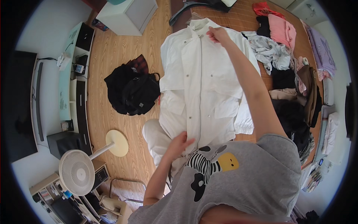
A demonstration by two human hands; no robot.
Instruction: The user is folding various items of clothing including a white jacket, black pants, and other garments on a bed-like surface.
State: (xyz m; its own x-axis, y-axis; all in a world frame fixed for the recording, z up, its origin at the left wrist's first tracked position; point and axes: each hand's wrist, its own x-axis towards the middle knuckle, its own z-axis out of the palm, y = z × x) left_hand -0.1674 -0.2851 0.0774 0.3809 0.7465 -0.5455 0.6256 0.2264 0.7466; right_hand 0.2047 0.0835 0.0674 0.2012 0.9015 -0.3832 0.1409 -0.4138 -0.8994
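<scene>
A white jacket (215, 61) lies spread out face up before me, collar at the far end and hem against my body. A zip (200, 84) runs down its front beside a placket with snap buttons, and a flap pocket (226, 109) sits low on the right. Just right of the collar (200, 25) is my right hand (217, 35), fingers curled against the cloth; whether they pinch it is unclear. My left hand (180, 144) rests by the lower placket, thumb and fingers apart. Towards the lower left, white fabric (155, 137) hangs over the edge.
Folded and loose clothes, among them a pink garment (282, 30), lie on the bed (243, 14) to the right. A dark hanger (184, 11) is at the far end. Left on the floor are a black clothes heap (120, 95) with a bag and a standing fan (77, 172).
</scene>
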